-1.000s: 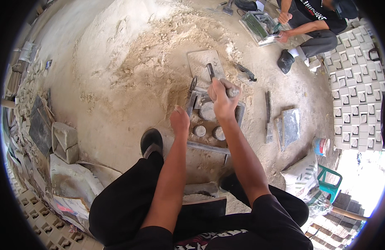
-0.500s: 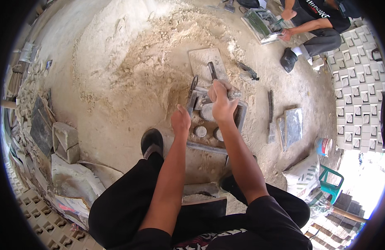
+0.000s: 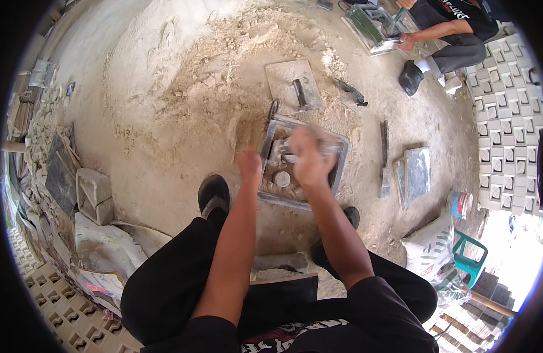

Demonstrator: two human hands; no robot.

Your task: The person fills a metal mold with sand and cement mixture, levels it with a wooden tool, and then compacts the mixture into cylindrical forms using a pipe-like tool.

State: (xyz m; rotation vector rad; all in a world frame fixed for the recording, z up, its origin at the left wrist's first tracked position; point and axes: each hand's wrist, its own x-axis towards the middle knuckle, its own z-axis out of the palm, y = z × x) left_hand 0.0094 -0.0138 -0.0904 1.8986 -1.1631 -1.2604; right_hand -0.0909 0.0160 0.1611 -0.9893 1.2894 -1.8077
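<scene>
A square metal mould frame (image 3: pixel 295 205) lies on the ground in front of me. Sandy mix and a round disc-shaped insert (image 3: pixel 281 179) show inside it. Over its right half is my right hand (image 3: pixel 309 162), smeared by motion, its fingers curled round a greyish thing too blurred to name. My left hand (image 3: pixel 249 163) is beside the mould's left edge with its fingers curled in; whether it grips anything is hidden. Just beyond the mould, a dark-handled hand float (image 3: pixel 299 94) rests on a pale flat board (image 3: pixel 277 76).
A large heap of sandy powder (image 3: pixel 195 76) spreads beyond. At upper right a co-worker's hand (image 3: pixel 405 42) is at another mould (image 3: pixel 365 29). Flat plates (image 3: pixel 416 173), a long bar (image 3: pixel 384 153), a sack (image 3: pixel 430 247) and a green stool (image 3: pixel 470 259) stand right; hollow blocks (image 3: pixel 95 197) left.
My right hand has moved down and slightly left over the mould. My left hand has shifted slightly left and up. The co-worker's upper hand has moved up.
</scene>
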